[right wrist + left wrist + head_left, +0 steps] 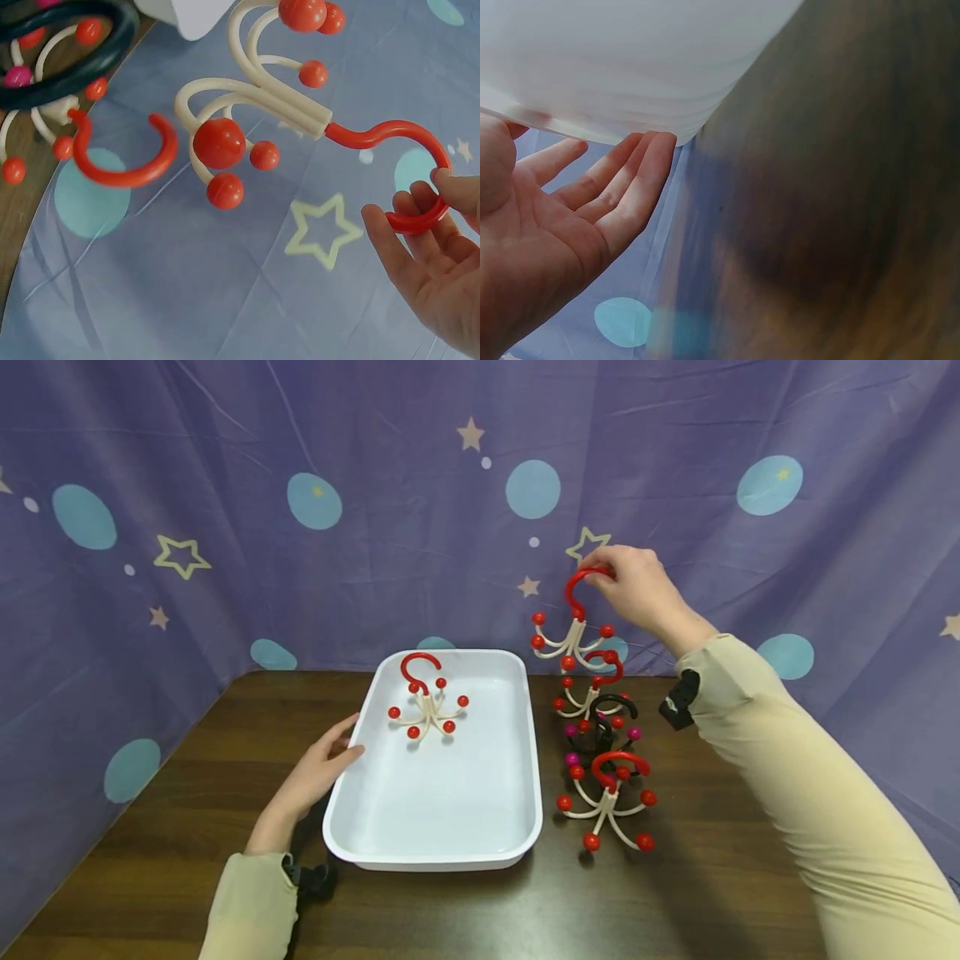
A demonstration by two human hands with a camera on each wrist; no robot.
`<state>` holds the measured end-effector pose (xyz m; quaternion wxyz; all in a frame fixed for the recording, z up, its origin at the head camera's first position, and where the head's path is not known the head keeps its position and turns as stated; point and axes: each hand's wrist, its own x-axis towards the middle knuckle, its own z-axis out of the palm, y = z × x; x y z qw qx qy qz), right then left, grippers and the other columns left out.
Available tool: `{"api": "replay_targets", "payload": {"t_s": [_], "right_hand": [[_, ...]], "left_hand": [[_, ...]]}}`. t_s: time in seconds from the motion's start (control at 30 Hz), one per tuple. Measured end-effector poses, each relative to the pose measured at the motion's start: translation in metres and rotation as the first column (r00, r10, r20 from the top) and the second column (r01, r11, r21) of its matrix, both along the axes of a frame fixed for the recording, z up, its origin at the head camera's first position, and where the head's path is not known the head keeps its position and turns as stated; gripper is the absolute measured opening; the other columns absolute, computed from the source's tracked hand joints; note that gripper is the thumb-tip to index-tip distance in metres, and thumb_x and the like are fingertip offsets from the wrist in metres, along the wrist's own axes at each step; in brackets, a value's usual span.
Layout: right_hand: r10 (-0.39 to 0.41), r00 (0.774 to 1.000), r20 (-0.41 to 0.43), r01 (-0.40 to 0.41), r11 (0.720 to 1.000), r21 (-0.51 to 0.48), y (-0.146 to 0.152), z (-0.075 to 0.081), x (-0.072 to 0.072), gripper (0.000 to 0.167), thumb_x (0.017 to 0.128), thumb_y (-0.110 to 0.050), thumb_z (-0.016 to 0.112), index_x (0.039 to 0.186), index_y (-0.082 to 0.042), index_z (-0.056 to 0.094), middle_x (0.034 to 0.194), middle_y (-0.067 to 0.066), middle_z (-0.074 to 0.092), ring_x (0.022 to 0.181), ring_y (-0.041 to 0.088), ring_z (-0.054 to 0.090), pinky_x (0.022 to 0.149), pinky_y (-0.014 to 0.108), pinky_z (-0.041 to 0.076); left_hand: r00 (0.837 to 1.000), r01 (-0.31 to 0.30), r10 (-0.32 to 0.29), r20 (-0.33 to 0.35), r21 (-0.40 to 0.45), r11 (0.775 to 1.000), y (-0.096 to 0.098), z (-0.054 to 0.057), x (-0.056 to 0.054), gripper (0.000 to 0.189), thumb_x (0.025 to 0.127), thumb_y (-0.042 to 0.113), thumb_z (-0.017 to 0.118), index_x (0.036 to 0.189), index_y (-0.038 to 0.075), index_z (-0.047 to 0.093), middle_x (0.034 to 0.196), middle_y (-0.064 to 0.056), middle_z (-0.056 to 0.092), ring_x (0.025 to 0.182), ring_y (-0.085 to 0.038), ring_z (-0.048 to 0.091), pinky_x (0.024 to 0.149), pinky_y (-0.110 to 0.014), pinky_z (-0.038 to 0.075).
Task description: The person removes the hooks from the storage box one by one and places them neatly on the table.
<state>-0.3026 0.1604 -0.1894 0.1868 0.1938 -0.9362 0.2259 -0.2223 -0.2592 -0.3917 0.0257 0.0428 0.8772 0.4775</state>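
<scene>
One raised piece (575,632), cream-armed with red balls, hangs from my right hand (640,589) just to the right of the white tray's (450,814) far right corner. I pinch its red hook near the free end, thumb against fingers; I'd say the hook makes the natural handle, since it leaves the splayed arms dangling clear of my fingers. My left hand (313,777) takes the tray by its left rim, thumb over the inner side, fingers fairly straight against the outside, probably to keep the tray steady while my other arm is lifted.

Inside the tray, toward its far left, the boxed piece (428,707) stands with its red hook up. To the tray's right, on the wooden table (720,877), there are three more: the far piece (594,695), red-hooked; the black piece (603,741) with pink balls; and the near piece (607,803), red-hooked again, by the tray's near right corner. Their arms spread like feet, which is likely why the hooks point upward. They crowd together; whether they touch, I can't tell.
</scene>
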Motion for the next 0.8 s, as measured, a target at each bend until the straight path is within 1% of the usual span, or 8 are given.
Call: {"api": "replay_targets", "payload": {"t_s": [0.2, 0.5, 0.67, 0.8], "right_hand": [[-0.043, 0.999, 0.007, 0.043, 0.999, 0.001, 0.018, -0.001, 0.001, 0.022, 0.093, -0.015, 0.052, 0.109, -0.006, 0.064, 0.108, 0.016, 0.063, 0.091, 0.029, 0.056, 0.077, 0.041, 0.042], [-0.104, 0.995, 0.008, 0.104, 0.995, 0.01, 0.044, -0.003, 0.0, 0.022, 0.093, -0.015, 0.051, 0.108, -0.004, 0.063, 0.102, 0.018, 0.063, 0.086, 0.03, 0.053, 0.074, 0.041, 0.039], [-0.131, 0.991, -0.018, 0.131, 0.991, 0.016, 0.059, -0.003, 0.001, 0.022, 0.092, -0.015, 0.052, 0.106, -0.003, 0.064, 0.1, 0.02, 0.064, 0.085, 0.031, 0.054, 0.074, 0.043, 0.038], [-0.155, 0.988, -0.013, 0.155, 0.987, 0.028, 0.071, -0.006, 0.002, 0.023, 0.092, -0.015, 0.052, 0.107, -0.003, 0.063, 0.098, 0.022, 0.063, 0.083, 0.032, 0.053, 0.071, 0.043, 0.037]], "left_hand": [[1.0, 0.001, -0.001, 0.0, -0.006, 1.0, -0.001, -0.001, 0.0, 0.058, 0.094, 0.029, 0.049, 0.144, 0.016, 0.025, 0.121, -0.025, 0.048, 0.098, -0.032, 0.055, 0.074, -0.036, 0.05], [1.0, 0.003, -0.003, -0.003, -0.003, 1.0, -0.001, -0.003, -0.002, 0.058, 0.094, 0.029, 0.049, 0.144, 0.015, 0.025, 0.12, -0.025, 0.048, 0.098, -0.032, 0.055, 0.073, -0.035, 0.05], [1.0, 0.004, -0.004, -0.008, -0.007, 1.0, -0.001, -0.002, -0.002, 0.058, 0.094, 0.029, 0.049, 0.144, 0.014, 0.025, 0.12, -0.025, 0.048, 0.098, -0.031, 0.055, 0.073, -0.035, 0.05], [1.0, 0.006, -0.006, -0.008, -0.005, 1.0, 0.0, 0.001, -0.002, 0.059, 0.094, 0.028, 0.049, 0.145, 0.013, 0.024, 0.12, -0.026, 0.048, 0.098, -0.031, 0.055, 0.073, -0.034, 0.05]]}}
